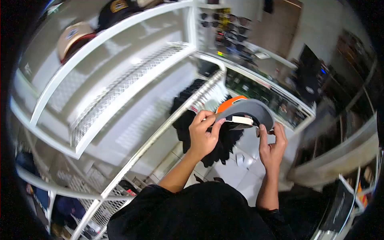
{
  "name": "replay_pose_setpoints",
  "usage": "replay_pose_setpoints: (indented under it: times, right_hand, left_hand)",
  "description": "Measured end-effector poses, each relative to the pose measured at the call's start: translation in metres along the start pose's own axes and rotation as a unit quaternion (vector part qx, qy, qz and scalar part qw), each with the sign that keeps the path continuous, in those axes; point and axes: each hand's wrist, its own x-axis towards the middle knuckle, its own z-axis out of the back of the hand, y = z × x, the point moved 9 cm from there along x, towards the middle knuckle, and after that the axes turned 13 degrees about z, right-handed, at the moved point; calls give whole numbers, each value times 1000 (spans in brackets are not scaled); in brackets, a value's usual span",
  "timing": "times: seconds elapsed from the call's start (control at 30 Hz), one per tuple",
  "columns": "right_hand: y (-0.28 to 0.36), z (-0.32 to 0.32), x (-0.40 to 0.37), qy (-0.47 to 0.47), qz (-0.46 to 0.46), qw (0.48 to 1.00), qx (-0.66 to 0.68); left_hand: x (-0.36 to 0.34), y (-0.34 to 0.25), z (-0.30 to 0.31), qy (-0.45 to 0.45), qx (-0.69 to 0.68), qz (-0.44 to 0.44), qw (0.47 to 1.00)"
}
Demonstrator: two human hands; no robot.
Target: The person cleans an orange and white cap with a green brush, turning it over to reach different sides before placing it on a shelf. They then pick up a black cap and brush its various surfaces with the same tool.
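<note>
A baseball cap (262, 110) with a grey brim underside and an orange part is held up in front of my chest. My left hand (205, 132) pinches its left edge between thumb and fingers. On the opposite edge, the fingers and thumb of my right hand (273, 145) grip the cap. A white label or tag (242, 120) shows at the cap's inner band. Much of the crown is turned away from view. Behind and below the cap hang black garments (188, 132) on a rail.
White wall shelves (116, 108) with wire mesh stand to the left; a beige cap (74, 38) and a black cap (116, 12) sit on top. A glass display counter (264, 88) is ahead, with sunglasses (230, 34) racked behind it. A white clothes rail (160, 132) runs diagonally nearby.
</note>
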Motion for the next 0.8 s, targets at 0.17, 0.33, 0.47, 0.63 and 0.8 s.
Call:
replay_pose_setpoints:
  times: [0.17,0.33,0.47,0.63,0.8]
  right_hand:
    - [61,-64,60,47,135,981,129]
    - [131,-110,101,74,274,927,244]
    - [190,-126,121,7,377,870,316]
    - [264,-131,135,-129,456,770,427]
    - [333,-159,151,-156,446,727,498]
  left_hand:
    - [10,4,89,-169,59,-29,983]
    - [7,-22,166,-308,176,-71,932]
    - [-4,-72,221,-399,293,-90,864]
    - [-27,-159,259,-458,404,-165,774]
    - [-28,-206,306,-474,476,-183,718]
